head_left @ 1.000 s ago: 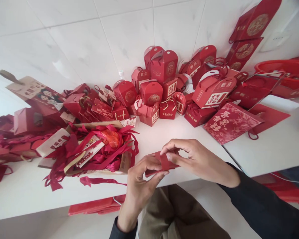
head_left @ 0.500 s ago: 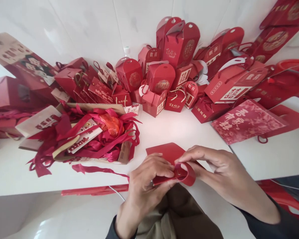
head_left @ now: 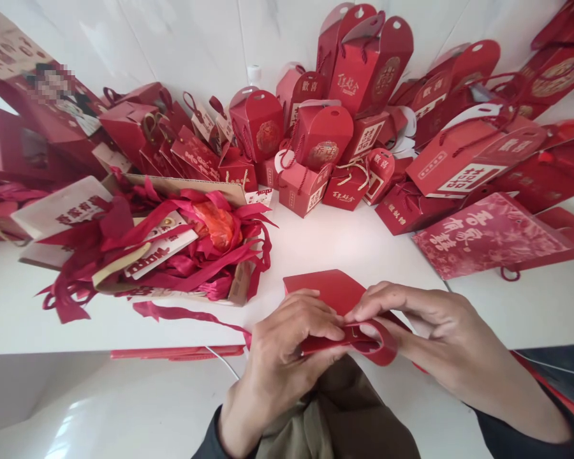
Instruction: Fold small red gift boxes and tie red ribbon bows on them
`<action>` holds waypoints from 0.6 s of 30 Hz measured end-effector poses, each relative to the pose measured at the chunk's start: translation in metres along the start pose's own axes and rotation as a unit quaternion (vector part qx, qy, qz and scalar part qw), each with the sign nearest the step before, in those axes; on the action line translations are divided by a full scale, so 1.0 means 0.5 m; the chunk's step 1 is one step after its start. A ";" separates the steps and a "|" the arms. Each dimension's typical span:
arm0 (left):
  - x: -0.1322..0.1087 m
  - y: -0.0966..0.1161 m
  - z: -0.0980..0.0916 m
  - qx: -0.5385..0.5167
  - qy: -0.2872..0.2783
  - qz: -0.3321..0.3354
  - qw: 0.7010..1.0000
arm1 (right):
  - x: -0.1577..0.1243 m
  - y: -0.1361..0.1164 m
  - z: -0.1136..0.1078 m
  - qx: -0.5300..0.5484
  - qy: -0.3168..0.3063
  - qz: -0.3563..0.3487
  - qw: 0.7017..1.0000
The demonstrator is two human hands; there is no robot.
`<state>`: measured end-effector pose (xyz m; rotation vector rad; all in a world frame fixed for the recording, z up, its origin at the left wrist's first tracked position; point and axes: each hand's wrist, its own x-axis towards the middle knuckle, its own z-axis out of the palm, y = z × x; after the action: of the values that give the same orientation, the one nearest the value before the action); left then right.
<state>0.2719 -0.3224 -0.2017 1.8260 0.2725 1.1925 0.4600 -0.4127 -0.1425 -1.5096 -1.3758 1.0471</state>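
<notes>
At the table's front edge, both hands hold a partly flattened red paper gift box (head_left: pixel 332 288). My left hand (head_left: pixel 294 338) pinches its near edge between thumb and fingers. On the right of that edge, a wide dark red loop (head_left: pixel 385 347), ribbon or card, curls round; which of the two I cannot make out. My right hand (head_left: pixel 423 331) is closed at this loop, its index fingertip and thumb pressing on it close to my left fingertips. A small pale line shows inside the loop. The box's underside is hidden by my hands.
A cardboard box (head_left: pixel 242 284) of tangled red ribbons (head_left: pixel 172 255) and printed cards stands left, one ribbon (head_left: pixel 186 312) trailing towards my left hand. Several finished red gift boxes (head_left: pixel 323 137) line the wall. A patterned red bag (head_left: pixel 490 236) lies at right on the white table (head_left: pixel 306 245).
The camera view has shifted slightly, and my hands with the red gift box appear a little further right. Both hands keep their grip; the loop looks slightly flatter.
</notes>
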 end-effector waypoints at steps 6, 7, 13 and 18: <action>0.003 0.004 0.000 0.027 -0.002 -0.012 1.000 | -0.004 -0.001 -0.003 0.001 -0.020 0.013 1.000; 0.003 0.004 0.000 0.028 -0.001 -0.012 1.000 | -0.005 -0.002 -0.004 -0.004 -0.021 0.006 1.000; -0.002 0.004 -0.002 0.029 -0.012 -0.019 0.999 | -0.010 -0.004 -0.009 -0.036 -0.047 -0.047 0.997; -0.005 0.000 -0.004 0.036 -0.028 -0.017 0.999 | -0.011 -0.004 -0.010 -0.070 -0.046 -0.062 0.995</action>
<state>0.2690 -0.3227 -0.2031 1.9062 0.3170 1.1197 0.4638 -0.4185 -0.1387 -1.4708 -1.6148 0.9693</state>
